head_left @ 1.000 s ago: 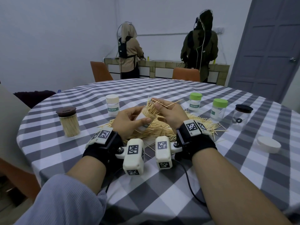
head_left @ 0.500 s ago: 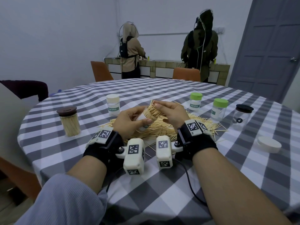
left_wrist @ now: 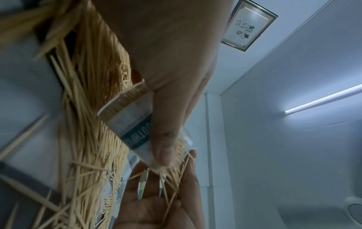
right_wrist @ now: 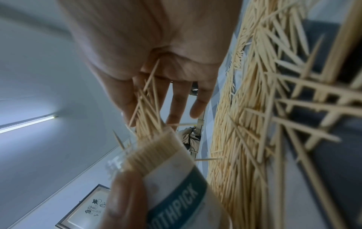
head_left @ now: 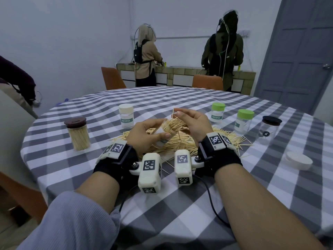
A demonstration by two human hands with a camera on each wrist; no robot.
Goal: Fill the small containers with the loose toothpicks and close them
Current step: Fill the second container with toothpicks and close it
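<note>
Above the toothpick pile (head_left: 173, 141) on the desk (head_left: 198, 195), the left hand (head_left: 144, 134) grips the tilted container (head_left: 163, 131), mouth toward the right hand (head_left: 191, 121), which pinches one upright toothpick (head_left: 173, 113) just beside that mouth.

Bare checked tablecloth (head_left: 180, 210) at 6 o'clock; toothpick pile (head_left: 182, 141) blocking centre; lidded jars (head_left: 243, 120) crowding 1 to 2 o'clock.
</note>
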